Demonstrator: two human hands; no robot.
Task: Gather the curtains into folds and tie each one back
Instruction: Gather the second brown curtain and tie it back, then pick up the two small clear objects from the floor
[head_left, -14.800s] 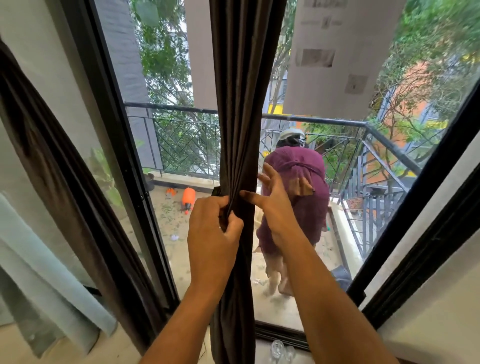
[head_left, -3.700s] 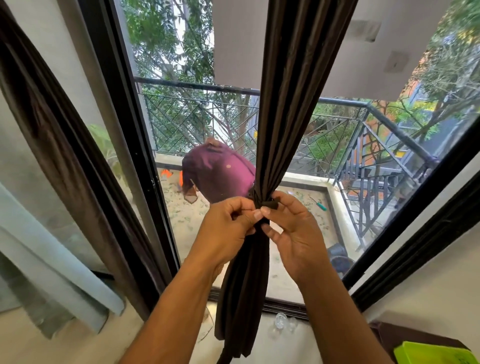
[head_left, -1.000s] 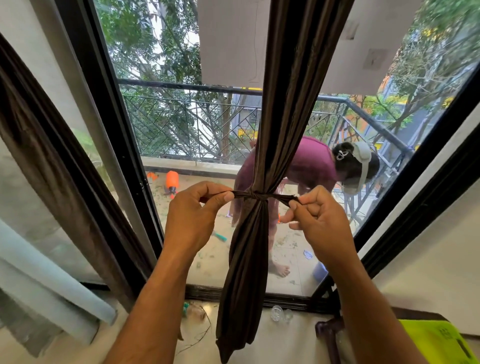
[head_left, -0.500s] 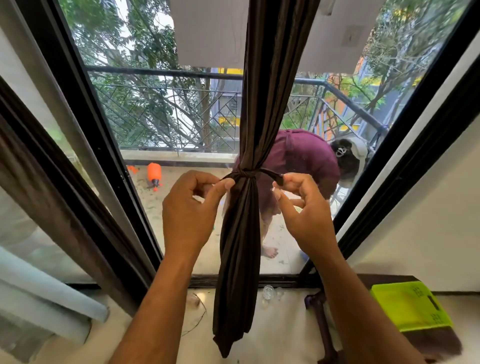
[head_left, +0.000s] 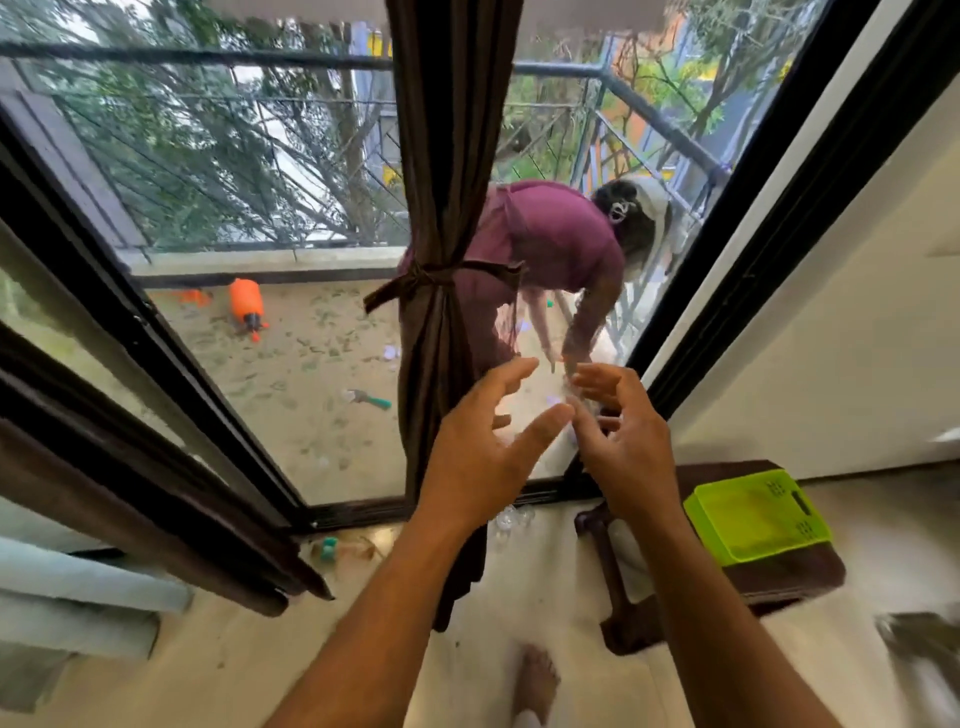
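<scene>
Dark brown curtain (head_left: 447, 156): hangs at the window's centre, gathered into folds, cinched at mid-height by a knotted tie (head_left: 434, 278) with both ends free. Left hand (head_left: 480, 447): below the knot, beside the lower curtain, grip wide, empty. Right hand (head_left: 621, 436): just beside the left, fingers loosely curled, holding nothing. Green basket (head_left: 756, 514): on a low dark table (head_left: 779, 577), right.

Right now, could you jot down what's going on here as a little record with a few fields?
curtain: brown, gathered into folds, hanging in front of the glass door
tie: band knotted around the curtain, ends loose
left hand: open, below the knot, holding nothing
right hand: open, beside the left, holding nothing
second curtain: dark one at the left edge, no tie visible
nearby: green tray on a dark stool
</scene>
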